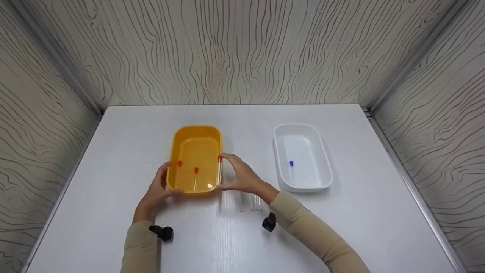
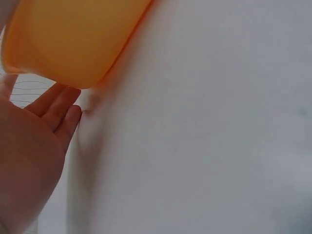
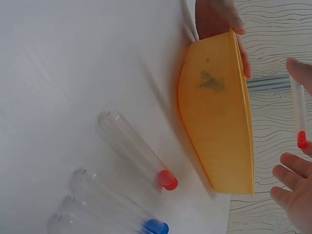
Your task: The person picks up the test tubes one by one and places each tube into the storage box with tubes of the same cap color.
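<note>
At the orange tray (image 1: 202, 151) the left hand (image 1: 156, 192) clasps, the right hand (image 1: 244, 178) pinches a tube (image 3: 298, 107), partly hiding others (image 3: 139, 148).

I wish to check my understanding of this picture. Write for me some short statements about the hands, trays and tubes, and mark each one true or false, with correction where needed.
1. The right hand holds a red-capped tube. True.
2. Every tube is inside a tray. False: several clear tubes lie on the table.
3. The left hand touches the orange tray. True.
4. The white tray stands to the right of the orange tray. True.
5. The white tray holds three tubes. False: it holds one blue-capped tube.
6. The tubes inside the orange tray have blue caps. False: they have red caps.
</note>
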